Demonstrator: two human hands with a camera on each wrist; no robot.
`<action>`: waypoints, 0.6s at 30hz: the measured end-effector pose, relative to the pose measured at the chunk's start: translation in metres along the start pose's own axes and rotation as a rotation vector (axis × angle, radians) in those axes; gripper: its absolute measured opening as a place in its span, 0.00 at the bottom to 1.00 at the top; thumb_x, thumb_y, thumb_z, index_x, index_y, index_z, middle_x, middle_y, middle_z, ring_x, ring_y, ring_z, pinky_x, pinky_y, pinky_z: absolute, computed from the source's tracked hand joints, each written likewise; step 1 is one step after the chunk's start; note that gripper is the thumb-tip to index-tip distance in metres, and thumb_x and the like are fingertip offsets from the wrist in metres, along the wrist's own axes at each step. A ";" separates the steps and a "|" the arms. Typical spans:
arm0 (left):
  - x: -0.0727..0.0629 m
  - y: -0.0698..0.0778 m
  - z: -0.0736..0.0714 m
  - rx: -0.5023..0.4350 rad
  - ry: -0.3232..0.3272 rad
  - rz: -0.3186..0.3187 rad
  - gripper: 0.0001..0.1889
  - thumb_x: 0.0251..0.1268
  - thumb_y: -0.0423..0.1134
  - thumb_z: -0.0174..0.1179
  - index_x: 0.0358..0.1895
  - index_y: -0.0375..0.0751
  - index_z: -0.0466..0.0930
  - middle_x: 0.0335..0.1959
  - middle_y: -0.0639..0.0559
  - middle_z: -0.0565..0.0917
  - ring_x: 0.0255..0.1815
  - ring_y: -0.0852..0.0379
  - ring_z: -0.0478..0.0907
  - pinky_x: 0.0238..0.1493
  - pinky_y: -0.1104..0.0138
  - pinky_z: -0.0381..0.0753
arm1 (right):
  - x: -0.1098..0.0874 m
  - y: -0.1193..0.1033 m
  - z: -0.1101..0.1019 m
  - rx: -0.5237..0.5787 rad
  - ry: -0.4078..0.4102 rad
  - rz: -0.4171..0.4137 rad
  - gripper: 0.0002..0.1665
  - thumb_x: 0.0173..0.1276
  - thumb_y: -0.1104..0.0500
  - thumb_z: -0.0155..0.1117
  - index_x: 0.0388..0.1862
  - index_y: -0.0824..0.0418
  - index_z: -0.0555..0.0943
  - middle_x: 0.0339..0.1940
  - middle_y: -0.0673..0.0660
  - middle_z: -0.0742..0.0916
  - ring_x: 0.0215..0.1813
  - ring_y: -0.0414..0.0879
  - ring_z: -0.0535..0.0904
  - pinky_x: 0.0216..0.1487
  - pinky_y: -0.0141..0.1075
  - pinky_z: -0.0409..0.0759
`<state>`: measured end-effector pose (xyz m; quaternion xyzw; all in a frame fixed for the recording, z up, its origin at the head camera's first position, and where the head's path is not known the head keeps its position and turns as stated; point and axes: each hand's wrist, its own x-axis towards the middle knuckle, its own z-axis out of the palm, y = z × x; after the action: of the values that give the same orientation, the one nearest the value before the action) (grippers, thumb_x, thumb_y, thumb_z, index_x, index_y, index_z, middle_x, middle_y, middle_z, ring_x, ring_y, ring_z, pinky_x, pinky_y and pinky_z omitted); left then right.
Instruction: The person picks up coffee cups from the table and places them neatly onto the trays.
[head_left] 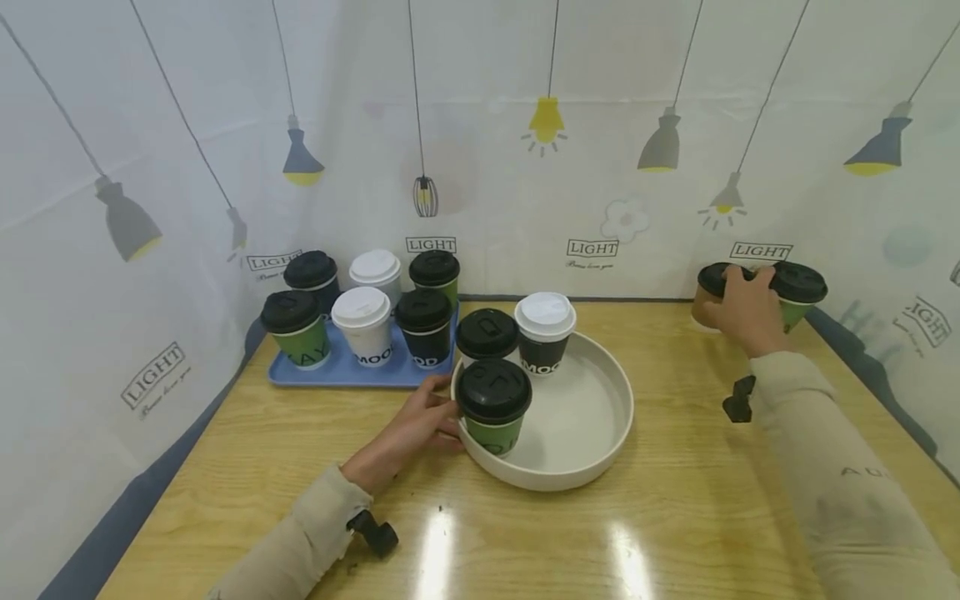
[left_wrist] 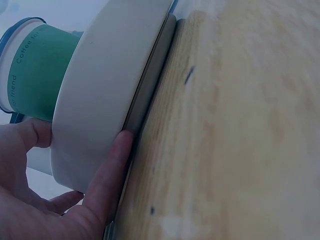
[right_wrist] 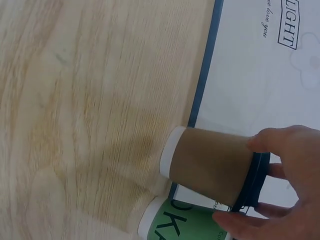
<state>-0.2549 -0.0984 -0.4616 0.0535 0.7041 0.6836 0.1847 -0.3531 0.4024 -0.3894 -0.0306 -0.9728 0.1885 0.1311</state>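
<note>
At the right rear of the table, my right hand (head_left: pixel 752 312) grips a brown paper cup (right_wrist: pixel 212 165) near its black lid, thumb on one side and fingers on the other. A green cup (head_left: pixel 799 285) with a black lid stands right beside it, close under one finger. My left hand (head_left: pixel 420 423) holds the left side of a round cream tray (head_left: pixel 581 437), thumb at the wall and a finger low along its base. In that tray stand a green cup (head_left: pixel 493 400) with black lid, a black-lidded cup (head_left: pixel 487 333) partly hidden behind it, and a black cup (head_left: pixel 543 333) with white lid.
A blue rectangular tray (head_left: pixel 352 375) at the left rear carries several lidded cups in two rows, close against the round tray. A printed cloth (head_left: pixel 510 183) hangs along the table's back and sides. Bare wood (head_left: pixel 660 417) lies between the round tray and my right arm.
</note>
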 end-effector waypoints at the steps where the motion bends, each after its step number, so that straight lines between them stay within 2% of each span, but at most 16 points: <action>1: 0.000 0.000 0.001 0.001 0.000 -0.002 0.33 0.75 0.34 0.52 0.79 0.38 0.52 0.58 0.31 0.76 0.34 0.55 0.85 0.41 0.60 0.91 | 0.000 0.002 0.001 0.000 0.022 -0.012 0.34 0.74 0.57 0.56 0.69 0.79 0.63 0.71 0.92 0.53 0.45 0.87 0.70 0.42 0.73 0.75; 5: 0.000 0.000 0.002 0.004 -0.004 -0.010 0.33 0.75 0.34 0.52 0.79 0.39 0.53 0.58 0.32 0.76 0.34 0.55 0.85 0.41 0.60 0.91 | 0.000 0.005 0.001 -0.033 0.072 -0.049 0.27 0.74 0.62 0.56 0.66 0.76 0.68 0.67 0.90 0.60 0.44 0.85 0.73 0.41 0.72 0.76; 9: 0.001 -0.002 0.002 -0.007 -0.016 -0.006 0.33 0.76 0.35 0.51 0.80 0.39 0.52 0.58 0.32 0.75 0.34 0.55 0.85 0.42 0.59 0.91 | -0.003 0.000 -0.005 -0.075 -0.011 -0.031 0.30 0.75 0.59 0.59 0.69 0.74 0.65 0.68 0.89 0.62 0.52 0.86 0.71 0.47 0.74 0.75; 13: 0.003 -0.003 0.001 -0.027 -0.022 0.008 0.33 0.76 0.33 0.50 0.80 0.37 0.49 0.57 0.32 0.75 0.33 0.55 0.85 0.42 0.58 0.92 | -0.005 -0.008 -0.011 -0.096 -0.088 -0.032 0.31 0.75 0.58 0.61 0.67 0.76 0.64 0.64 0.88 0.66 0.55 0.84 0.70 0.50 0.72 0.74; 16: 0.004 -0.004 0.000 -0.029 -0.025 0.016 0.34 0.75 0.32 0.50 0.80 0.36 0.49 0.56 0.32 0.75 0.33 0.56 0.85 0.41 0.58 0.92 | -0.005 -0.012 -0.013 -0.064 -0.092 -0.042 0.32 0.74 0.56 0.64 0.63 0.77 0.63 0.62 0.87 0.67 0.54 0.82 0.70 0.49 0.71 0.74; 18: 0.004 -0.004 0.001 -0.029 -0.026 0.017 0.34 0.74 0.32 0.50 0.80 0.36 0.49 0.56 0.32 0.75 0.33 0.55 0.85 0.41 0.58 0.92 | -0.005 -0.013 -0.013 -0.033 -0.099 -0.040 0.37 0.74 0.55 0.66 0.68 0.76 0.61 0.64 0.87 0.65 0.58 0.82 0.68 0.52 0.72 0.73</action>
<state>-0.2579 -0.0967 -0.4661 0.0658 0.6911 0.6945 0.1889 -0.3446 0.3939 -0.3745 -0.0038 -0.9815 0.1709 0.0862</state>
